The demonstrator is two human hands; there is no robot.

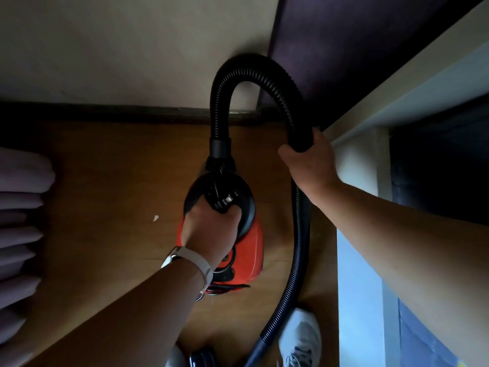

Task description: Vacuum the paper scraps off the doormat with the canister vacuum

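Glossy orange plastic canister vacuum (251, 250), ribbed matt black hose (296, 250) (likely plastic), smooth wooden floor (111, 181).

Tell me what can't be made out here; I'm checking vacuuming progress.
Head view:
Doormat: out of frame.
Hose: far end cut off by the bottom edge.
Vacuum: handle covered by the left hand.
White floor fleck: too small to identify.
Right hand: fingers behind the hose.

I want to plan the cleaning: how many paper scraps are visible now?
1. The paper scrap lies on the wooden floor, left of the red canister vacuum. Others may be hidden under the vacuum or out of view.
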